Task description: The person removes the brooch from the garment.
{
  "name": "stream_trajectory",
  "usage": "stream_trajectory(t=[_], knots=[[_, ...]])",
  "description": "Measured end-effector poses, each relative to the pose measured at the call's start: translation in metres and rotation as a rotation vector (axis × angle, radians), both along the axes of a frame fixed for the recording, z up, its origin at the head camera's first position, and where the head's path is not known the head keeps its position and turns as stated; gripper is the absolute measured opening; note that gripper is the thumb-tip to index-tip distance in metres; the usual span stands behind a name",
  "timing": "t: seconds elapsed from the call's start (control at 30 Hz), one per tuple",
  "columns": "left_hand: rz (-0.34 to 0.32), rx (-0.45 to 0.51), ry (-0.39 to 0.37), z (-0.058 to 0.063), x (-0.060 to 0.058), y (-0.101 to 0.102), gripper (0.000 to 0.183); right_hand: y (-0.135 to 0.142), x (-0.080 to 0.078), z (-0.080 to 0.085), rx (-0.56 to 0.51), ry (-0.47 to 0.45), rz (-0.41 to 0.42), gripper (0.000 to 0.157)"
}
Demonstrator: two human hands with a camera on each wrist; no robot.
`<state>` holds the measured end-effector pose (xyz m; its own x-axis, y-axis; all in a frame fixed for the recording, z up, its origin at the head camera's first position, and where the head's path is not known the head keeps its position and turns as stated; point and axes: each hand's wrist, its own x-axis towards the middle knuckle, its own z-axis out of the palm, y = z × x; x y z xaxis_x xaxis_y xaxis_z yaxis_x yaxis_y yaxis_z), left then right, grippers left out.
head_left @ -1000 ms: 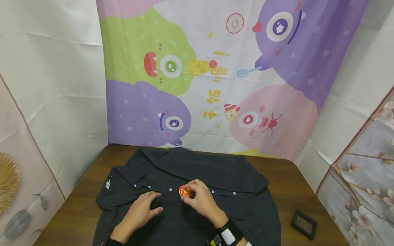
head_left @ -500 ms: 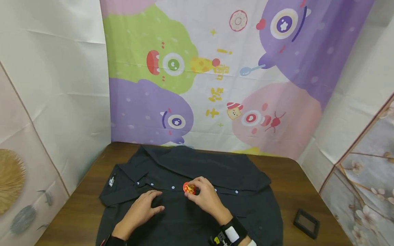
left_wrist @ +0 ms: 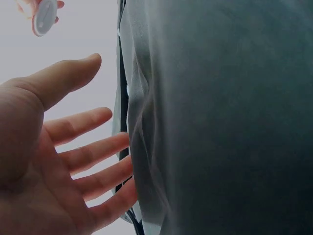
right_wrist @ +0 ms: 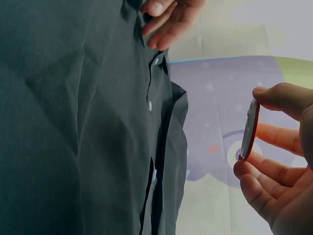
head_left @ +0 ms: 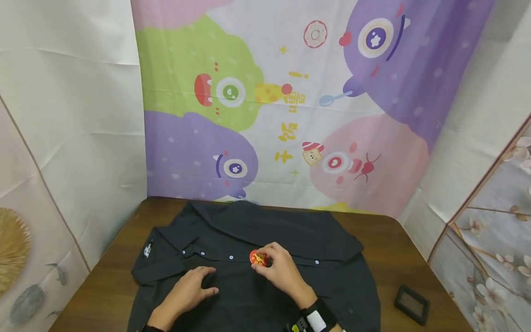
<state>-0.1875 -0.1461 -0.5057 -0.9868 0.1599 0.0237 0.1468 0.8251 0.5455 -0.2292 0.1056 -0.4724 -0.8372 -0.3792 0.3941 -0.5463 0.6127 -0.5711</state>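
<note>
A dark button-up shirt (head_left: 269, 223) lies spread on the table, its row of pale buttons running crosswise. My right hand (head_left: 284, 272) pinches a round red-and-gold badge (head_left: 254, 258) by its edges between thumb and fingers, above the button row. The badge's pale back (right_wrist: 250, 128) shows side-on in the right wrist view, held apart from the cloth. My left hand (head_left: 186, 291) hovers over the shirt to the left of the badge, fingers spread and loosely bent, holding nothing. Whether its fingertips touch the cloth I cannot tell.
A small black frame-like box (head_left: 412, 304) lies on the wooden table (head_left: 386, 244) right of the shirt. A white label (head_left: 148, 249) shows on the shirt's left part. Behind the table hangs a cartoon-print cloth (head_left: 286, 184).
The right hand has shifted slightly to the right with the badge still pinched. My left hand stays nearly in place. The head view has swayed a little.
</note>
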Motion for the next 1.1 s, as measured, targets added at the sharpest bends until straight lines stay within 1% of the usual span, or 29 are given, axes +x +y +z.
stream_trajectory(t=[0.33, 0.53, 0.8, 0.97, 1.1], knots=[[-0.040, -0.031, -0.023, -0.003, 0.002, -0.002, 0.043, 0.006, 0.003, -0.001, 0.009, -0.025, -0.007, 0.029], [-0.063, -0.043, -0.004, -0.004, 0.001, -0.002, 0.041, 0.010, 0.003, 0.002, 0.023, -0.016, -0.013, 0.029], [-0.066, -0.073, -0.025, -0.002, -0.001, -0.004, 0.041, 0.016, 0.000, 0.003, 0.020, -0.008, -0.019, 0.029], [-0.065, -0.095, -0.032, -0.001, -0.002, -0.004, 0.041, 0.019, -0.001, 0.002, 0.007, 0.018, -0.009, 0.028], [-0.065, -0.107, -0.060, 0.001, -0.003, -0.004, 0.042, 0.021, -0.001, 0.002, -0.003, 0.032, -0.009, 0.028]])
